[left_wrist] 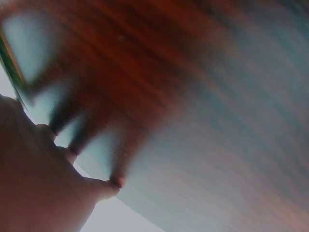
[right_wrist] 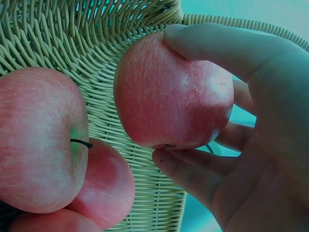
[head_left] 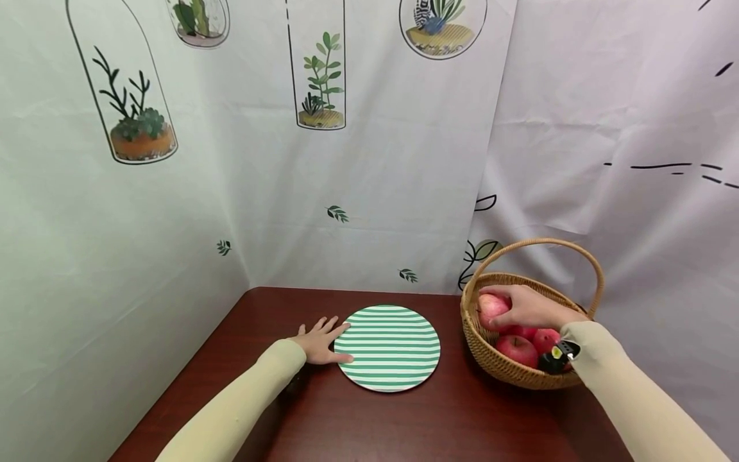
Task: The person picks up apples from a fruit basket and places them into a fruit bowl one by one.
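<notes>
In the head view my right hand (head_left: 528,306) reaches into a wicker basket (head_left: 491,369) and grips a red apple (head_left: 491,309) at its left side. Thumb and fingers curl round this apple (right_wrist: 169,96) in the right wrist view. Several more apples (head_left: 518,351) lie in the basket below the hand. My left hand (head_left: 317,342) rests on the dark table with its fingers spread. Its thumb and a fingertip touch the left edge of a round green-and-white striped placemat (head_left: 392,350). Nothing is held in the left hand.
The basket's tall handle (head_left: 543,241) arches above the right hand. A reddish-brown wooden table (head_left: 369,427) carries basket and placemat. White curtains (head_left: 369,167) printed with plants hang behind and to both sides of it.
</notes>
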The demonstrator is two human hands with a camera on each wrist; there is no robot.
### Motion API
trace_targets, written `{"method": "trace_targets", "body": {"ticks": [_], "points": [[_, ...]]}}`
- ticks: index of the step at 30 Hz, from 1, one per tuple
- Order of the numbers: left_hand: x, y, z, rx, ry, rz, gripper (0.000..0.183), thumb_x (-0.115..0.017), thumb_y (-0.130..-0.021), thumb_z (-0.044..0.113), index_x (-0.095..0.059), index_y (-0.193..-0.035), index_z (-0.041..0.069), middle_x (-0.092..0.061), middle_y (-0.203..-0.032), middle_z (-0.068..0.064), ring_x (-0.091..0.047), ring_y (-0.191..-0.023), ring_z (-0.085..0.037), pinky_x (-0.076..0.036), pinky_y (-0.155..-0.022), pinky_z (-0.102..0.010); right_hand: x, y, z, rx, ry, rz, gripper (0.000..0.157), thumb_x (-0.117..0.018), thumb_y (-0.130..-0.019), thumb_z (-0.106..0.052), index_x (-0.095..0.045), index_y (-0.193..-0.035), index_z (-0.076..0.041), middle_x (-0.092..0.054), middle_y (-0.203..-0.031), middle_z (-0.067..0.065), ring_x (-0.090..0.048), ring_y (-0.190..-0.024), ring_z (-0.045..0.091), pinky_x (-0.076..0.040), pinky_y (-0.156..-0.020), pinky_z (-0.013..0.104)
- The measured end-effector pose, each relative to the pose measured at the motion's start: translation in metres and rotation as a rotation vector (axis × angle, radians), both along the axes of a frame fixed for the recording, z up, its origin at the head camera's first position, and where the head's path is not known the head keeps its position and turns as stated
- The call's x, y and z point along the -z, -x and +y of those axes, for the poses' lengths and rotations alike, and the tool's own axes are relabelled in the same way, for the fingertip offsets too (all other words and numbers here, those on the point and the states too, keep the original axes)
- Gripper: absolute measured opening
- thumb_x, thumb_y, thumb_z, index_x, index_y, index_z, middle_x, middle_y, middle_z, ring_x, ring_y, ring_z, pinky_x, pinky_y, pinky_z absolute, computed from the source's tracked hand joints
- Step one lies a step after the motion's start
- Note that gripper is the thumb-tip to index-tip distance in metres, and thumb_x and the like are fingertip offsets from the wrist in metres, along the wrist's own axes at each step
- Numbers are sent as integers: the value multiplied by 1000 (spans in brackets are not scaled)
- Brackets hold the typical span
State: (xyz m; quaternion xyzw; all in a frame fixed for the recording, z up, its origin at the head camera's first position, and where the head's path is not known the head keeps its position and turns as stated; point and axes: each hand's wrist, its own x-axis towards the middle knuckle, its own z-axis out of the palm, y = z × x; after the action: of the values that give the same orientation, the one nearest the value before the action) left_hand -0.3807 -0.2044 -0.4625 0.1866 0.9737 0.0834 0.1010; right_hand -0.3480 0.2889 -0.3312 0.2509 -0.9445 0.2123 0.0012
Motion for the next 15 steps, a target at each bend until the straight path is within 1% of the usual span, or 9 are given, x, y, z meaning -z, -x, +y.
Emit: {"method": "trace_targets", "body": {"ticks": [6, 10, 15], "points": [[-7, -5, 1, 7, 6, -8, 100, -48, -81, 88, -19, -162, 37, -11, -171, -4, -8, -157, -35, -8, -114, -75, -5, -6, -1, -8, -2, 15, 67, -84, -81, -43, -59, -140, -22, -68, -112, -1, -61, -93, 14, -52, -81, 32], [-13, -9, 3, 12, 5, -12, 99, -49, -83, 85, -19, -162, 33, -11, -170, -7, -9, -156, -37, -9, -114, -75, -8, -11, -2, -21, -5, 50, 67, -84, -79, -41, -60, -139, -21, -68, -113, -1, -62, -94, 13, -52, -82, 31], [-13, -10, 3, 13, 16, -12, 99, -49, -83, 85, -20, -162, 32, -11, -170, -7, -9, -156, -37, -9, -114, -75, -11, -15, -3, -33, -18, 74, 69, -85, -79, -41, -60, -139, -20, -68, -115, -2, -62, -96, 13, -52, -82, 31]]}}
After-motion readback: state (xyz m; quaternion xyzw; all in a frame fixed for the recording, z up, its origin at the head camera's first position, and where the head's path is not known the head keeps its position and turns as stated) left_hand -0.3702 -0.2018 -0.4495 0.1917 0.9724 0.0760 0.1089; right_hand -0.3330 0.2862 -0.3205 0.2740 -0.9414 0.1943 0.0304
